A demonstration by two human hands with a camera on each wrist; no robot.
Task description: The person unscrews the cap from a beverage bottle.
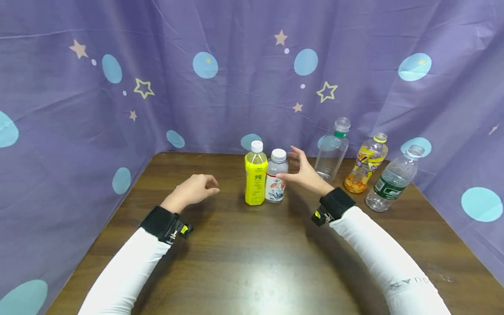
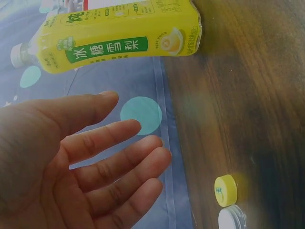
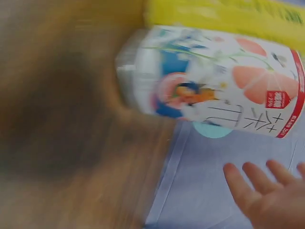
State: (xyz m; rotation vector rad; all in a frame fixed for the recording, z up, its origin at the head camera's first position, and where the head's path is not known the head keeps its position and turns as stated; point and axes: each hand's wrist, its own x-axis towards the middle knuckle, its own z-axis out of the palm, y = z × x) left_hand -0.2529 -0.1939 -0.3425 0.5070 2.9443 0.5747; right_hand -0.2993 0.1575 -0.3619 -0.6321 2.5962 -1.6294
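Observation:
A yellow-labelled drink bottle [image 1: 256,179] with a white cap stands upright in the middle of the table. Right beside it is a shorter bottle [image 1: 274,188], white-capped, whose label carries grapefruit slices and flowers. My right hand [image 1: 306,175] is at that shorter bottle's right side, thumb and fingers spread apart around the air beside it. In the right wrist view, the grapefruit-labelled bottle [image 3: 224,81] lies apart from the extended fingers [image 3: 238,186]. To the left of the pair, my left hand [image 1: 194,189] hovers over the table, fingers loosely bent and holding nothing.
Three uncapped bottles stand at the right: a clear one [image 1: 332,153], an orange-and-yellow labelled one [image 1: 364,166] and a green-labelled one [image 1: 391,186]. A yellow cap [image 2: 226,190] and a whitish cap [image 2: 232,218] lie on the wooden table [image 1: 244,253]. A purple curtain [image 1: 244,105] hangs behind.

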